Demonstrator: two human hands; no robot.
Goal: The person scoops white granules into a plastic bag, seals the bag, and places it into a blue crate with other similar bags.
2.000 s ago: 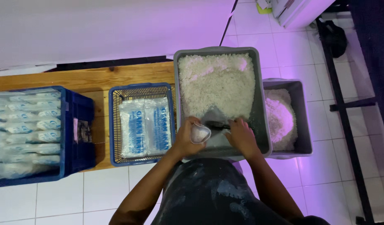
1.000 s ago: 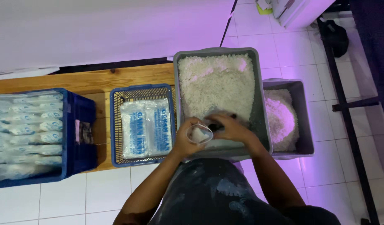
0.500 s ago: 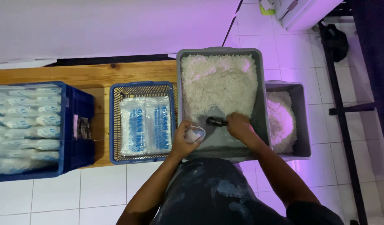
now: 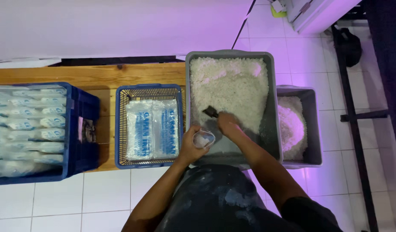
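Observation:
A large grey tub [image 4: 272,129] holds a heap of white granular material [image 4: 232,88]. My right hand [image 4: 227,123] is inside the tub, gripping a small dark scoop [image 4: 211,112] that digs into the near edge of the heap. My left hand [image 4: 192,144] holds a small clear plastic bag [image 4: 203,138] with its mouth up, at the tub's near left rim.
A blue mesh basket [image 4: 120,129] with flat clear packets stands left of the tub on a wooden bench [image 4: 90,75]. Further left is a blue crate [image 4: 84,129] stacked with filled bags. A smaller grey tub [image 4: 312,129] with white material sits to the right. White tiled floor lies below.
My right hand moved from beside the bag at the near rim forward into the heap with the scoop. My left hand has kept the bag in roughly the same place.

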